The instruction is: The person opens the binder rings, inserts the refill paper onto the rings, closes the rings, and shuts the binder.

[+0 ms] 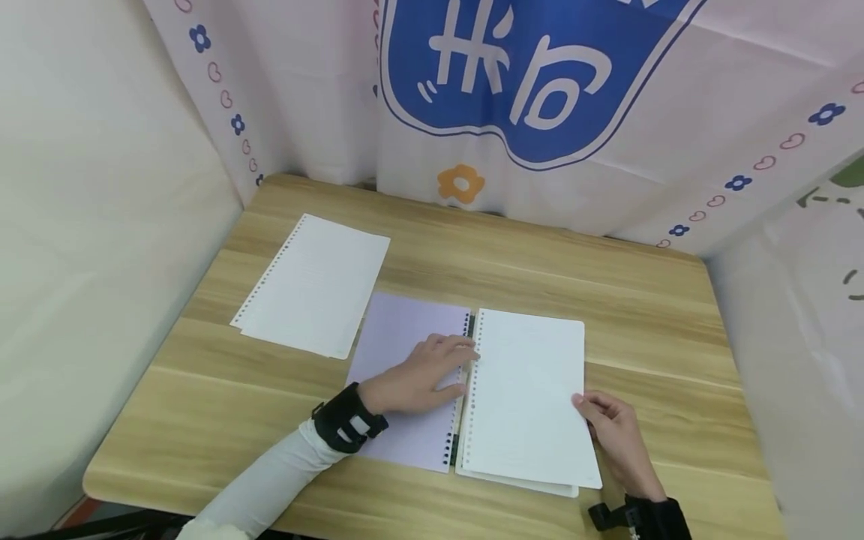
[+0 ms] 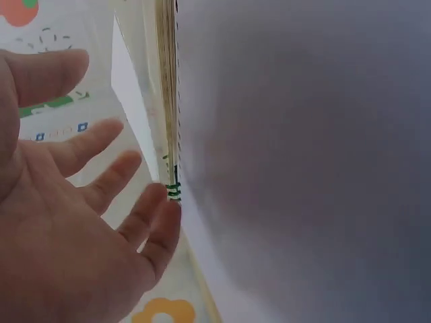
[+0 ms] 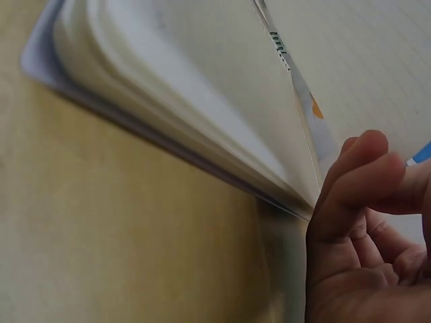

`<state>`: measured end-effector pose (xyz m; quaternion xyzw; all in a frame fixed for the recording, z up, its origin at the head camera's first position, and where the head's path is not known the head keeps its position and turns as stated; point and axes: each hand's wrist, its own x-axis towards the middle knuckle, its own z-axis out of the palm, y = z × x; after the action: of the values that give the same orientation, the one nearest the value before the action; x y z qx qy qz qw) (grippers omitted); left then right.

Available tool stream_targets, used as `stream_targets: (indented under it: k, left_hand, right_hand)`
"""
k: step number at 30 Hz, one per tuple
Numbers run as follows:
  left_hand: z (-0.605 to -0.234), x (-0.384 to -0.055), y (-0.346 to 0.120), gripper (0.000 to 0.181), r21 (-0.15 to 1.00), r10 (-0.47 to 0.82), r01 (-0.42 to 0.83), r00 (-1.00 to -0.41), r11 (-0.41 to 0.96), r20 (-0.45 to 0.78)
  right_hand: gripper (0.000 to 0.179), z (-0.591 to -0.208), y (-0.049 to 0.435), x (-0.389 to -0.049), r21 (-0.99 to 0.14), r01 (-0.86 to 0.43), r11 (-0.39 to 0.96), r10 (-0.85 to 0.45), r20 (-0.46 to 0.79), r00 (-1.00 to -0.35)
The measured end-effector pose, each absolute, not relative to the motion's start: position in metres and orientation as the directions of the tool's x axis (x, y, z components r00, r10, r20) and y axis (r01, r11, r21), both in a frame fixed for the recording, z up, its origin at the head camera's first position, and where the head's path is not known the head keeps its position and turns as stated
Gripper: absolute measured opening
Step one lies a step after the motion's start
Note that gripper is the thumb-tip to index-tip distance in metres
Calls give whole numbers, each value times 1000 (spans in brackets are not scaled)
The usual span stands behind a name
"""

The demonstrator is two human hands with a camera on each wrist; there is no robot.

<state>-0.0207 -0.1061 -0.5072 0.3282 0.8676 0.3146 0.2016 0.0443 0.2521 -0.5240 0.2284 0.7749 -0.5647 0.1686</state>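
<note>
An open loose-leaf notebook has its lilac cover [image 1: 412,319] on the left and white punched sheets [image 1: 526,390] on the right, beside dark green binding clips [image 1: 454,450] at the spine. The left hand [image 1: 425,375] spreads over the cover, its fingertips at the punched edge of the top sheet. In the left wrist view, that hand's fingers [image 2: 101,148] are extended near a sheet's holes. At the sheet's right edge, the right hand [image 1: 617,435] pinches the paper between thumb and curled fingers. The right wrist view shows the page stack [image 3: 182,101] beside these fingers [image 3: 357,175].
Several loose punched sheets [image 1: 313,285] lie at the back left of the wooden table [image 1: 648,292]. A white cloth with a blue emblem [image 1: 513,82] hangs behind the far table edge. Pale cloth walls [image 1: 88,187] stand on both sides.
</note>
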Motion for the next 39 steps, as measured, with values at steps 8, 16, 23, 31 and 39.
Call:
stream_targets:
  k: [8, 16, 23, 31, 39]
  left_hand:
    - [-501, -24, -93, 64, 567, 678, 480, -706, 670, -204]
    - [-502, -29, -88, 64, 537, 640, 439, -719, 721, -271]
    - [-505, -33, -85, 64, 472, 618, 453, -732, 756, -287]
    - [-506, -33, -85, 75, 392, 603, 485, -747, 782, -278]
    - [-499, -32, -84, 100, 345, 645, 550, -700, 760, -305]
  right_hand:
    - [24, -525, 250, 46, -811, 528, 252, 149, -507, -849]
    - [23, -528, 249, 46, -815, 533, 230, 136, -515, -846]
    - [26, -530, 251, 47, -811, 539, 226, 124, -525, -842]
    - [31, -532, 250, 48, -820, 493, 292, 103, -485, -868]
    - [32, -526, 254, 57, -785, 485, 385, 28, -515, -856]
